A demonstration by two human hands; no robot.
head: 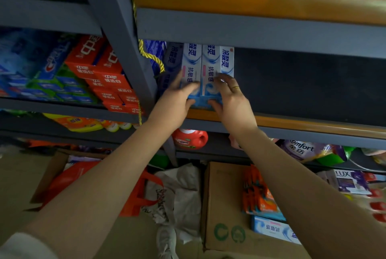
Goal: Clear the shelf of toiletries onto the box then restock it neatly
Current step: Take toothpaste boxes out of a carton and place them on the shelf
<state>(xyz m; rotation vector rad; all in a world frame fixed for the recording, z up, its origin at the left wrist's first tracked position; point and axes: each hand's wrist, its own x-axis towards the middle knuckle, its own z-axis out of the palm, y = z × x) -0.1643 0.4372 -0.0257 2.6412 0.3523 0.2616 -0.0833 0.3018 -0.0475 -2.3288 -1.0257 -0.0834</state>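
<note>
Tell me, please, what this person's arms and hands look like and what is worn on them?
Both forearms are bare up to the elbow. The right hand wears a thin gold-coloured ring on one finger. The left hand shows no ring or watch. At the bottom left corner a pale, whitish sleeve covers the left upper arm. No gloves, no wristbands.

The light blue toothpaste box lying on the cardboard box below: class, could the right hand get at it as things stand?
Probably yes, once freed. The right hand currently holds the toothpaste boxes on the shelf. The light blue toothpaste box lies uncovered on the cardboard box, beneath the right forearm, with nothing on top of it.
</note>
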